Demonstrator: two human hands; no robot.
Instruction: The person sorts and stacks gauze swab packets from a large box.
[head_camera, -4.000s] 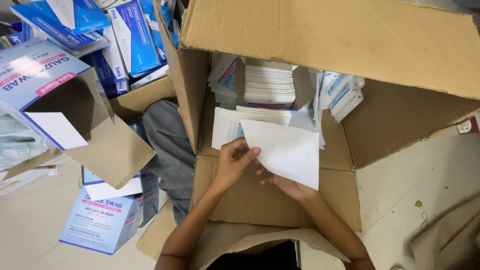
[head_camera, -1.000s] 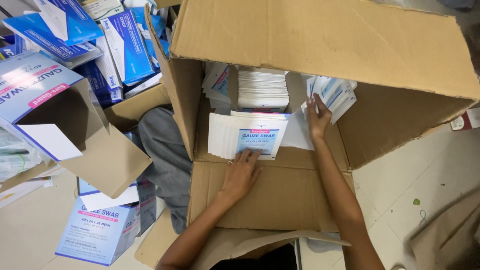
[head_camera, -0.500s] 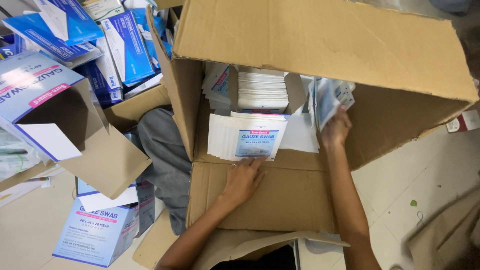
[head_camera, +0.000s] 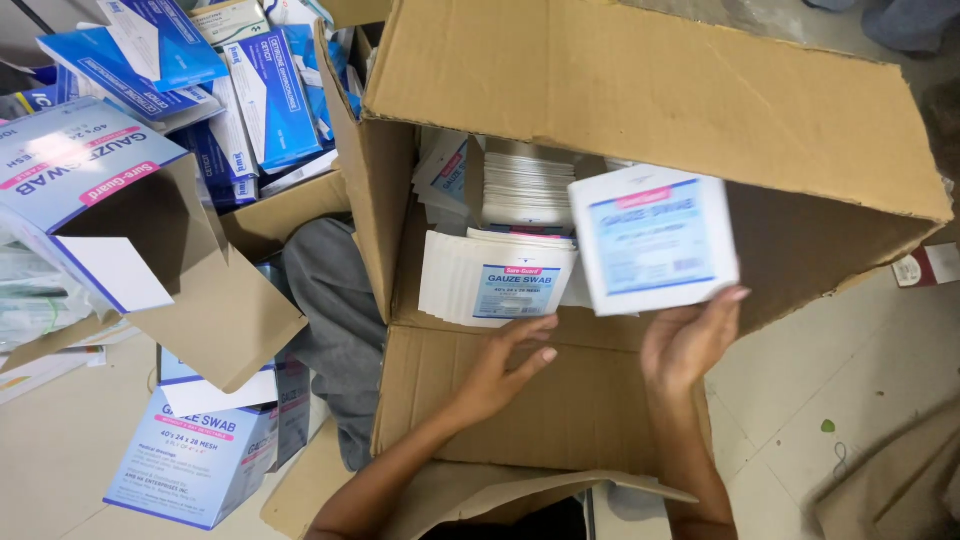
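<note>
Near edge of the cardboard box (head_camera: 520, 400): left hand (head_camera: 497, 368) rests on the front flap, fingers spread and loose, holding nothing, tips just below the front packet row (head_camera: 495, 278). Right hand (head_camera: 685, 340) is nearer the raised gauze packet (head_camera: 652, 240), gripping its lower edge, face toward camera, roughly square and tilted slightly; possibly several packets, edges blurred. Farther in stands an upright packet stack (head_camera: 528, 190).

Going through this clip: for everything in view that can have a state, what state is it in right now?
Large cardboard box: open, flaps folded out.
Stack of white packets: lifted above the box, held by the right hand.
Leaning row of packets: inside the box, tilted.
Left hand: fingers spread, on the near flap.
Blue-and-white carton: open, lying on its side.
</note>
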